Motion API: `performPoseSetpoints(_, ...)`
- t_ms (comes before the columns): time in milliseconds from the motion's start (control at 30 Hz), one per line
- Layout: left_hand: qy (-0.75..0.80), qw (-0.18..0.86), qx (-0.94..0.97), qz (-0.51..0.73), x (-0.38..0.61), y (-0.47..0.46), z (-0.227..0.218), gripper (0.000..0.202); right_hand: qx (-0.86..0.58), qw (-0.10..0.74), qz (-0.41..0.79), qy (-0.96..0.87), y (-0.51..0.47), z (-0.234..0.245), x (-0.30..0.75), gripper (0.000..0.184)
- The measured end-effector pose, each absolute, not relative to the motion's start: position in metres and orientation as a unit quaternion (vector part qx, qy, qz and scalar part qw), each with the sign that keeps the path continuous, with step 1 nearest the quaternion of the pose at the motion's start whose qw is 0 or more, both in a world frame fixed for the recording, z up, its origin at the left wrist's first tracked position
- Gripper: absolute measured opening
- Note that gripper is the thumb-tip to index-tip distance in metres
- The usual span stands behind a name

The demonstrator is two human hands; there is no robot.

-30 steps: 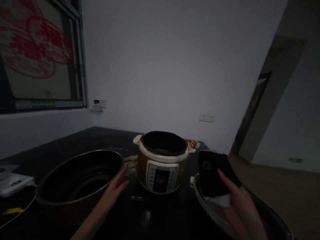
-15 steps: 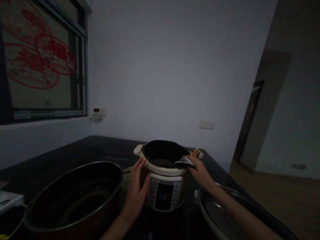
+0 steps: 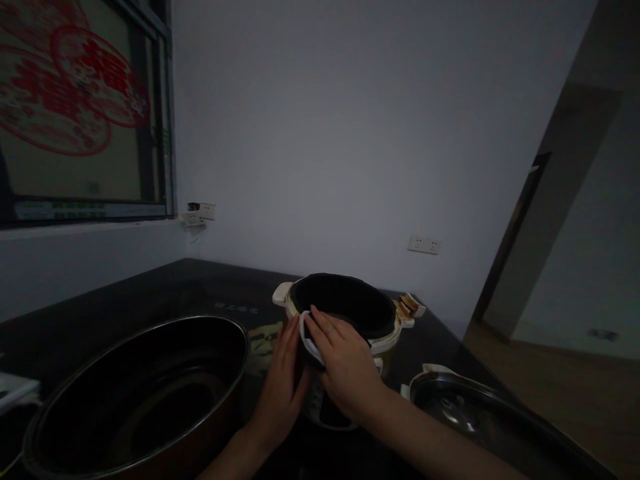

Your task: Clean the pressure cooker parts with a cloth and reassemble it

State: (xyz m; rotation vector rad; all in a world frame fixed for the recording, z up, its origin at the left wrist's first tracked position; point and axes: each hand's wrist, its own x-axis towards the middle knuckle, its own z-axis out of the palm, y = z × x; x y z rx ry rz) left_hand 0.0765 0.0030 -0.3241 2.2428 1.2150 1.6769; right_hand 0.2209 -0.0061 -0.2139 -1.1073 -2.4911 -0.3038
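A white electric pressure cooker [image 3: 387,343] with a dark inner pot [image 3: 345,290] stands in front of me with its top uncovered. My left hand [image 3: 280,393] lies along its left front side, fingers stretched up toward the rim and thumb apart. At the front left of the rim, my right hand [image 3: 345,363] presses a folded white-and-dark cloth [image 3: 308,340], close to the left fingertips. Part of the cloth is hidden under the fingers. The right forearm and hand cover most of the cooker's control panel [image 3: 320,407].
A large dark pot [image 3: 240,387] stands open at the left. To the right lies a lid-like piece [image 3: 470,407] with a pale rim. Behind the cooker's right side is a small brown-and-white object [image 3: 411,305]. All rest on a black countertop [image 3: 200,283] against the wall.
My right hand has moved left with the cloth, from the rim's right side to its front left, beside my left hand. The view has shifted slightly.
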Motion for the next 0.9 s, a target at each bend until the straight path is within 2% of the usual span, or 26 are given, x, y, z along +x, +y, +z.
performPoseSetpoints(133, 0.422, 0.073, 0.705, 0.566, 0.074, 0.007, -0.331, 0.066, -0.401, 0.137, -0.106, -0.9, 0.006, -0.196, 0.189, 0.062)
performPoseSetpoints(300, 0.451, 0.109, 0.672, 0.577, 0.07, 0.012, -0.337, 0.055, -0.424, 0.11, -0.122, -0.891, 0.019, -0.183, 0.17, 0.057)
performPoseSetpoints(533, 0.44, 0.087, 0.69, 0.568, 0.068, 0.01, -0.329, 0.061, -0.414, 0.122, -0.183, -0.883, 0.005, -0.202, 0.191, 0.059)
performPoseSetpoints(767, 0.429, 0.032, 0.734, 0.525, 0.067, -0.002, -0.312, 0.063, -0.417, 0.123, -0.107, -0.894, 0.0, -0.198, 0.24, 0.069)
performPoseSetpoints(900, 0.422, 0.008, 0.758, 0.498, 0.067, -0.006, -0.31, 0.062, -0.393, 0.167, -0.065, -0.902, 0.003, -0.201, 0.283, 0.067)
